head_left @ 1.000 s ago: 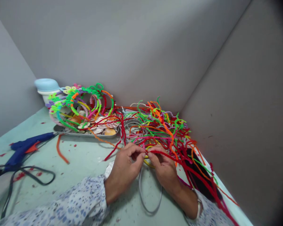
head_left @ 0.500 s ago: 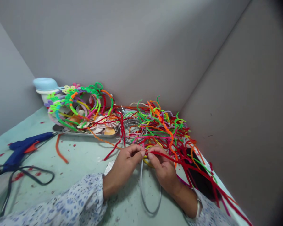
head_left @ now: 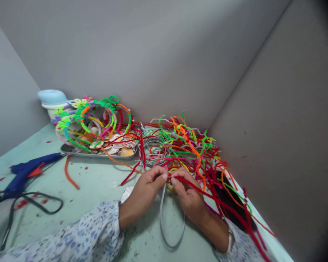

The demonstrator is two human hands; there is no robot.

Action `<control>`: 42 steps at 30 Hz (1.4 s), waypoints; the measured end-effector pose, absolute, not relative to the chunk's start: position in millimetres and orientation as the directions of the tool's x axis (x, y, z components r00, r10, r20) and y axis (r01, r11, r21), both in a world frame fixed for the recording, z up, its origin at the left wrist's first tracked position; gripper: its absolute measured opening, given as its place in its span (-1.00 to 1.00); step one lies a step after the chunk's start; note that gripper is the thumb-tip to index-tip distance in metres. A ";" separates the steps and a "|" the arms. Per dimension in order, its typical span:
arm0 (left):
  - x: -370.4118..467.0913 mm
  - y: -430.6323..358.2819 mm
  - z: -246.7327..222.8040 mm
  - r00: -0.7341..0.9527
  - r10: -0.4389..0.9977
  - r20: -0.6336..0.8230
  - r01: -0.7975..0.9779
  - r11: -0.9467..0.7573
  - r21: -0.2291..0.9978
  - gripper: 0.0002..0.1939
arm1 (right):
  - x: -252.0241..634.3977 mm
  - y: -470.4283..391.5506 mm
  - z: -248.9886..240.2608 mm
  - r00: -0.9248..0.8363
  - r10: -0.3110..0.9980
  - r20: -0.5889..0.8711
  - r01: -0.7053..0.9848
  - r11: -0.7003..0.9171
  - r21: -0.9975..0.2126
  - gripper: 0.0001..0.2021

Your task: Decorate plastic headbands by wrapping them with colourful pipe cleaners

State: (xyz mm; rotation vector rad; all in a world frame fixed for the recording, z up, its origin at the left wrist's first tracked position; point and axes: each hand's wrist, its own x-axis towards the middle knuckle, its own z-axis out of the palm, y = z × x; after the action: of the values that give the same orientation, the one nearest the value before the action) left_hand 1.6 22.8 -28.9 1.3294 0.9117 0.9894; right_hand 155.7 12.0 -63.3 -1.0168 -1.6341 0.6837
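My left hand (head_left: 149,189) pinches the end of a thin grey headband (head_left: 172,248), whose curve hangs below the fingertips over the table. Close against it, my right hand (head_left: 190,196) holds a fuzzy red pipe cleaner (head_left: 215,198) between thumb and forefinger. The pipe cleaner's long tail runs over the right wrist side to the lower right. Where it meets the headband, the fingertips hide most of the join. Just beyond both hands lies a tangled heap of coloured pipe cleaners (head_left: 190,143).
Several wrapped headbands (head_left: 84,116) stand on a metal tray (head_left: 117,157) of seashells (head_left: 113,147). A lidded cup (head_left: 53,100) is behind. At left lies a blue glue gun (head_left: 34,167) with its cord (head_left: 58,209). A coil of grey wire (head_left: 146,160) and a black object (head_left: 231,207) lie nearby.
The red pipe cleaner's tail has swung inward and closer to my right forearm. The hanging headband has shifted slightly left. Both hands stay almost in place, still pinching.
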 end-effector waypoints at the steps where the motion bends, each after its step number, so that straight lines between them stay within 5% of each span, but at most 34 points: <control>1: 1.5 22.6 -28.8 0.331 0.943 0.028 -0.051 -0.012 0.999 -0.85 | 155.4 11.9 -63.3 -0.095 0.877 0.471 0.284 0.477 -0.832 -0.92; 28: 6.7 6.8 -28.6 0.116 0.967 0.226 0.312 -0.251 0.916 -0.86 | 153.7 13.7 -64.1 -0.028 0.866 0.499 0.326 0.480 -0.815 -0.93; 42: 5.5 14.4 -26.4 0.156 0.987 0.031 0.115 -0.049 0.992 -0.84 | 152.0 10.5 -60.4 -0.065 0.859 0.508 0.326 0.500 -0.803 -0.93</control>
State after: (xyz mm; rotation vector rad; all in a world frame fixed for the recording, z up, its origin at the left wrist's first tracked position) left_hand 5.5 14.4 -26.4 1.3949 1.1595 1.0642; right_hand 152.0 10.5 -60.4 -1.0322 -1.6357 0.6008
